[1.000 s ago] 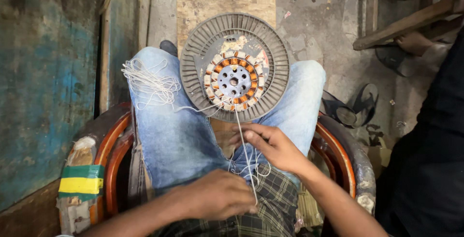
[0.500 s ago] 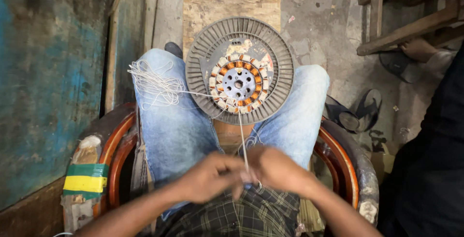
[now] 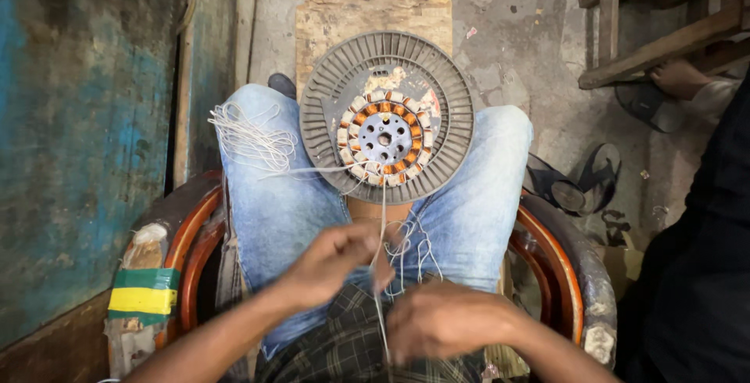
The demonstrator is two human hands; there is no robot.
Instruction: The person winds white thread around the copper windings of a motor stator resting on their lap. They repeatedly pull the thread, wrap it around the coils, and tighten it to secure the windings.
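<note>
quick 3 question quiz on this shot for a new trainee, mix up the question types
1. True or false: the round grey motor part rests on the person's knees.
2. Which hand is nearer the camera's lower edge? A. left hand B. right hand
3. Fill in: a loose bundle of white ___ lies on the person's left thigh.

Key
1. True: it sits between the knees of the blue jeans, above the wooden board.
2. B
3. Thread; one strand runs from the copper windings down to the hands.
</note>
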